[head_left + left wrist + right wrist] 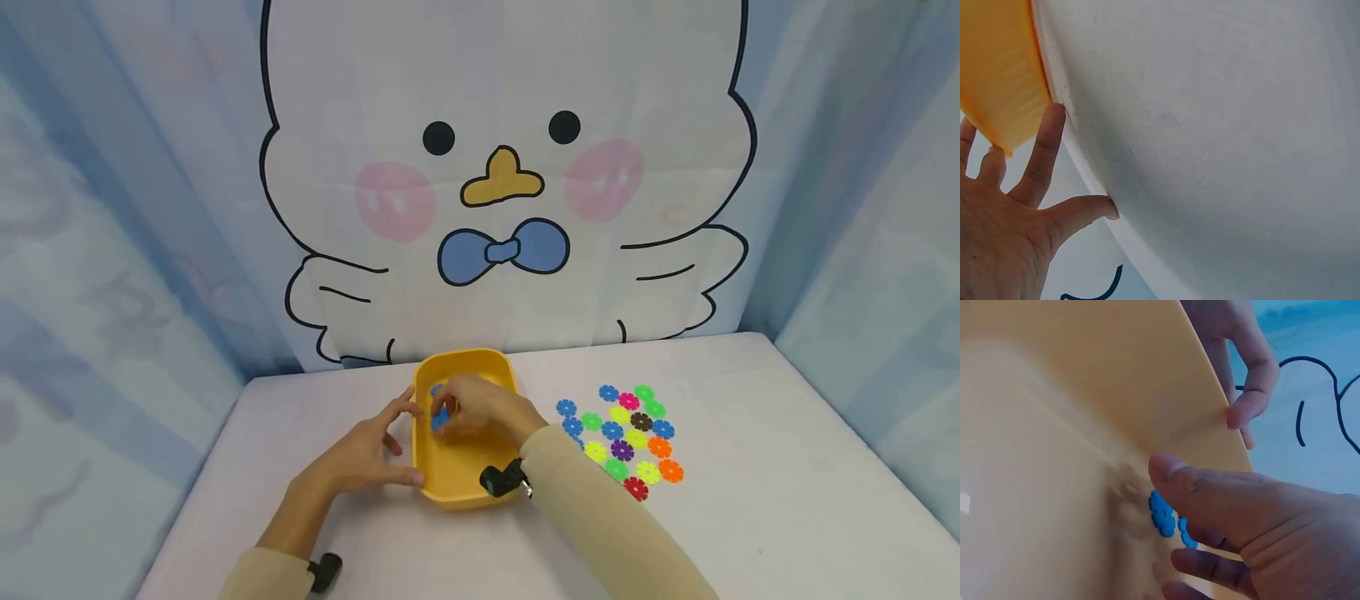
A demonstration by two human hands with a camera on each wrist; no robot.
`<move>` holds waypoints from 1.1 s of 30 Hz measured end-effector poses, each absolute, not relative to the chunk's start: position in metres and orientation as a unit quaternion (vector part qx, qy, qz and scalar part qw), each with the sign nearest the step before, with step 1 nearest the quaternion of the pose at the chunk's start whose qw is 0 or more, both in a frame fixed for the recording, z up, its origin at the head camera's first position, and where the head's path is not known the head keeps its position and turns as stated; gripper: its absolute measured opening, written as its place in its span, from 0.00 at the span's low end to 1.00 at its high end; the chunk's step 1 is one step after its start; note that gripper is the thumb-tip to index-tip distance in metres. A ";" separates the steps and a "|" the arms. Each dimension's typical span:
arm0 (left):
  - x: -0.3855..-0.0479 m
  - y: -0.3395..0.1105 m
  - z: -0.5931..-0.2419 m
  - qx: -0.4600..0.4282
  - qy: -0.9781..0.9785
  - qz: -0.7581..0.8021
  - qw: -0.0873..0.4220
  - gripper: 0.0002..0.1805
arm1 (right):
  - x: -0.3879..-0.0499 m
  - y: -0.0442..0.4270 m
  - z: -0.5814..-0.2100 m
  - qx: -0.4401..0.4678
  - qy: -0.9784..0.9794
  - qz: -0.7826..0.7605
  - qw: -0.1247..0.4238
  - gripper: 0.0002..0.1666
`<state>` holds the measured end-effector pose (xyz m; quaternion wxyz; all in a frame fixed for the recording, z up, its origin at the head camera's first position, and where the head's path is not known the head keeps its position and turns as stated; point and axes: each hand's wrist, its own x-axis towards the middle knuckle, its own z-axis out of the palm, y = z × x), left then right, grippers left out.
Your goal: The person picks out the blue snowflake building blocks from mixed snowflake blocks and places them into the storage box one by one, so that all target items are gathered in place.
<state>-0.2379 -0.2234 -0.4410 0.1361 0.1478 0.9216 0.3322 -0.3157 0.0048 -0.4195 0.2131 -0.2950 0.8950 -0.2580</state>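
Discs (440, 420), blue and notched like little flowers, lie in the yellow tray (465, 471) along its left edge, one of them toward the far left corner. My right hand (472, 404) is down inside the tray, close over them. Its thumb stands apart from the lower fingers, with blue discs just by the thumb; whether a fingertip touches one, I cannot tell. My left hand (367, 454) is outside, its fingers spread apart, the thumb against the tray's left edge by the near corner and a fingertip at the rim farther up.

The tray sits at the back edge of the desk (750, 467). Between it and the desk's right edge lies a scatter of coloured discs (637, 439), green, yellow, blue, purple and more; the red disc (637, 488) is nearest the front edge. My beige right sleeve (615, 517) crosses the desk from the front edge and partly hides a blue one. Past the back edge hangs a cloth backdrop (502, 317) printed with a blue bow tie (465, 254).
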 end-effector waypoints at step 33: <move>-0.237 -0.221 -0.442 0.133 0.921 0.336 0.145 0.50 | -0.310 0.014 -0.406 -0.343 0.894 -0.210 0.197 0.24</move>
